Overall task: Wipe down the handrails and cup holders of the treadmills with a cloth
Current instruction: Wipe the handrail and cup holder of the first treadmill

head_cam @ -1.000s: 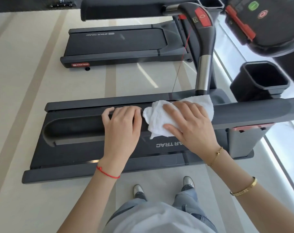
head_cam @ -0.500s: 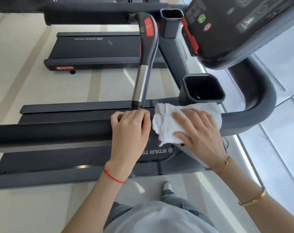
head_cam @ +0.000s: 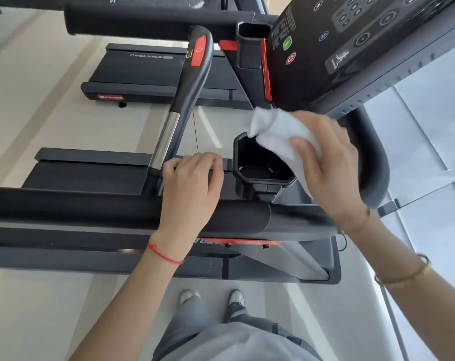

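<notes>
A thick black handrail (head_cam: pixel 78 207) of the near treadmill runs across the view from the left. My left hand (head_cam: pixel 192 186) rests on top of it, fingers curled over the far side. My right hand (head_cam: pixel 330 165) is shut on a white cloth (head_cam: pixel 276 128), held just above the right rim of a black cup holder (head_cam: pixel 257 175). The cup holder stands beyond the handrail, and its inside looks empty. A second cup holder (head_cam: pixel 250 45) sits farther back beside the console.
The black console (head_cam: pixel 356 43) with buttons hangs above my right hand. A grip bar (head_cam: pixel 187 100) with a red panel and silver section slants down to the handrail. The curved end rail (head_cam: pixel 375 157) is to the right. Another treadmill (head_cam: pixel 143 71) stands behind.
My right hand lifted the cloth off the handrail and moved it up and right, over the cup holder. The left hand stayed on the rail. The view shifted right.
</notes>
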